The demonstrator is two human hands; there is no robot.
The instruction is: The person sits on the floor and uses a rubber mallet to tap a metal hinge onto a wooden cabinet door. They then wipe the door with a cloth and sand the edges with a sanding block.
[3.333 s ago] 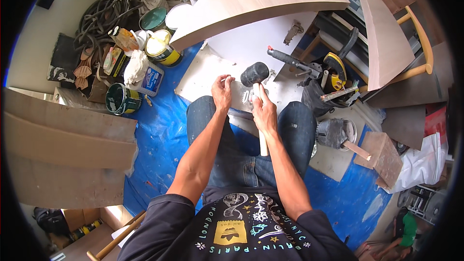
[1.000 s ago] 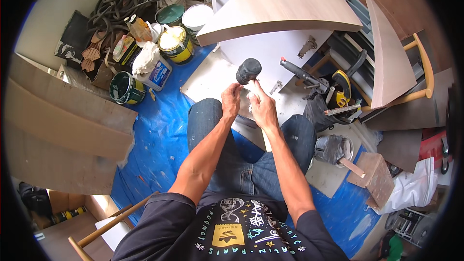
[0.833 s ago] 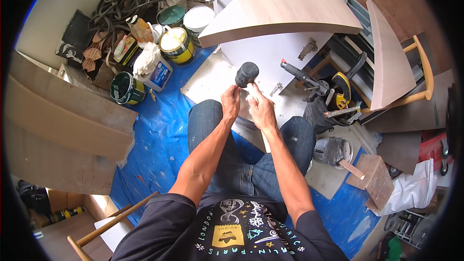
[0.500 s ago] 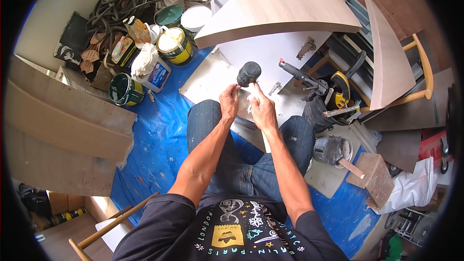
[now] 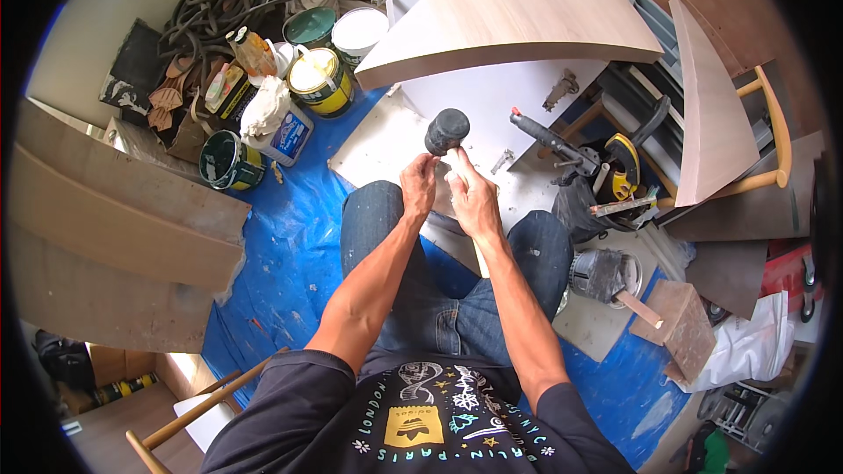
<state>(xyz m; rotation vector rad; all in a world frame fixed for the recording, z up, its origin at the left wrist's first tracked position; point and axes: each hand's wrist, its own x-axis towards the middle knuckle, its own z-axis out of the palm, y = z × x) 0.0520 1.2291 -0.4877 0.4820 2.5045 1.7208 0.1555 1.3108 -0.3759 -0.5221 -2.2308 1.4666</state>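
My right hand (image 5: pixel 474 197) is closed around the pale handle (image 5: pixel 481 262) of a black rubber mallet (image 5: pixel 447 130), gripping it high, with a finger stretched toward the head. My left hand (image 5: pixel 418 184) is pinched just under the mallet head, its fingertips at or very near it; what they hold is hidden. Both hands are over a dirty white board (image 5: pixel 364 154) between my bent knees. A small metal fitting (image 5: pixel 502 161) lies right of the mallet, and part of another piece beneath my hands is too hidden to name.
Blue sheeting (image 5: pixel 272 272) covers the floor. Paint cans (image 5: pixel 320 88) and coiled hoses (image 5: pixel 206 17) stand at back left. A curved wooden panel (image 5: pixel 509 9) overhangs a white panel. A caulking gun (image 5: pixel 544 134) and tools lie right. A co-worker's green-clad body part (image 5: pixel 716 449) shows bottom right.
Since 3.3 seconds ago my left hand has come in closer to the mallet head, and the camera's view has shifted. Over the last second little has moved beyond a slight shift of the mallet head.
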